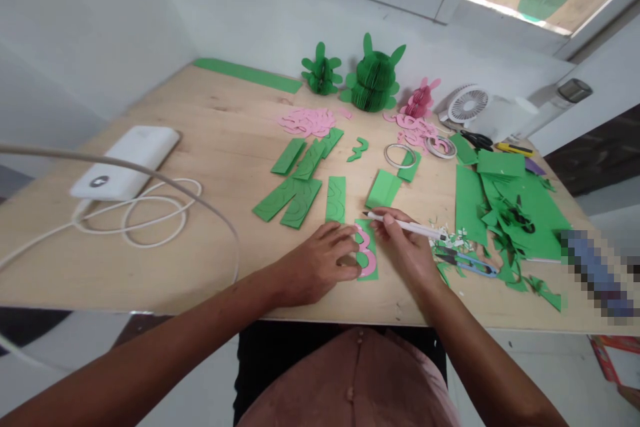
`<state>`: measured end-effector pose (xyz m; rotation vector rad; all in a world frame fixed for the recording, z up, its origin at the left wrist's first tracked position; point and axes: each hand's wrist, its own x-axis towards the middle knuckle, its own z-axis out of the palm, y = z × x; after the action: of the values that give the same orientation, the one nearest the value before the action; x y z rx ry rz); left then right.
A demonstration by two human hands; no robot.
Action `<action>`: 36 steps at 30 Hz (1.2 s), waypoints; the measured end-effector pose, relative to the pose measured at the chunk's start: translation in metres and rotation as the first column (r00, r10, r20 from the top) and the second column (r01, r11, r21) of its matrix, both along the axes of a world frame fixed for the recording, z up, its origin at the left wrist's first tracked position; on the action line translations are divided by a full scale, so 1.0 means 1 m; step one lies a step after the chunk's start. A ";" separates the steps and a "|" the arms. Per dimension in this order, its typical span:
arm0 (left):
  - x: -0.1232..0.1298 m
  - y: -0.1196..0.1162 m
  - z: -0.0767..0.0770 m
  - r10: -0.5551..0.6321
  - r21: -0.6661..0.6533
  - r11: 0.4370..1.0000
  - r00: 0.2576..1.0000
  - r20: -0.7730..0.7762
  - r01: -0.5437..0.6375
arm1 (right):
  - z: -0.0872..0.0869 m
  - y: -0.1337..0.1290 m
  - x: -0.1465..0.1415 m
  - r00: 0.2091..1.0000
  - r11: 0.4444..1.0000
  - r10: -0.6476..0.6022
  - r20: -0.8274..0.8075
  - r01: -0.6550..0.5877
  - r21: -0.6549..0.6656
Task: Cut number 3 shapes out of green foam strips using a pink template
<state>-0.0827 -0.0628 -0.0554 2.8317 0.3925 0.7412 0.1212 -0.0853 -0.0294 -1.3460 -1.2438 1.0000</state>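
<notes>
My right hand [407, 247] grips a white pencil [417, 227], its dark point toward the upper left, just above a green paper strip [373, 233]. On that strip lies a pink curvy paper cut-out [369, 260], shaped like a 3. My left hand [320, 263] rests on the table, fingers spread, with the fingertips on the cut-out's left edge. Beyond the left hand is a green strip [336, 197] with pencilled curves, and more marked strips [301, 201] lie to its left. A cut green curvy piece [359, 149] sits farther back.
Blue-handled snips [470, 262] lie among green scraps and green sheets [530, 213] at right. Pink cut-outs [307, 122], tape rolls [400, 156], honeycomb paper figures [373, 80] and a small fan [467, 105] stand farther back. A white power bank [127, 163] with a looping cable is at left.
</notes>
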 end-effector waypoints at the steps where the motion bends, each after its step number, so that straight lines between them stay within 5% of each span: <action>1: 0.000 0.000 0.000 -0.002 -0.003 1.000 1.000 -0.008 0.002 | -0.003 0.002 -0.001 1.000 1.000 -0.002 -0.014 0.002 -0.022; 18: -0.001 0.000 0.001 0.010 -0.017 1.000 1.000 -0.007 -0.010 | -0.011 0.009 -0.010 0.995 0.999 -0.021 0.093 0.025 -0.042; 36: -0.001 0.000 0.001 0.009 -0.007 1.000 1.000 -0.018 -0.009 | -0.024 0.004 -0.009 0.974 0.993 -0.086 0.210 0.067 0.094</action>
<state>-0.0833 -0.0625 -0.0539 2.8340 0.4101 0.7152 0.1122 -0.0814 -0.0532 -1.4506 -1.3673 0.7533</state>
